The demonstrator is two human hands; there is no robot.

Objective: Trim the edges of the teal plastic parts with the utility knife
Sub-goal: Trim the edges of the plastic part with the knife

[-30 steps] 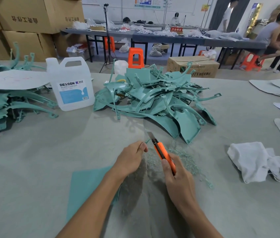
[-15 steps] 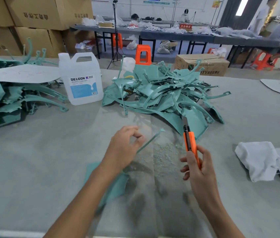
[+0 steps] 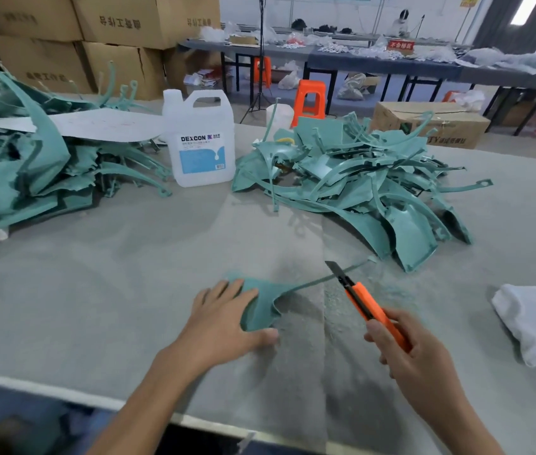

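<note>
teal part (image 3: pixel 260 307) under left hand (image 3: pixel 220 320) | knife (image 3: pixel 365 303) in right hand (image 3: pixel 414 353) (just beside)

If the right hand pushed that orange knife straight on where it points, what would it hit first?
Most likely the thin arm of the teal part under the left hand: the utility knife in the right hand has its blade right at it, though depth is unclear.
</note>
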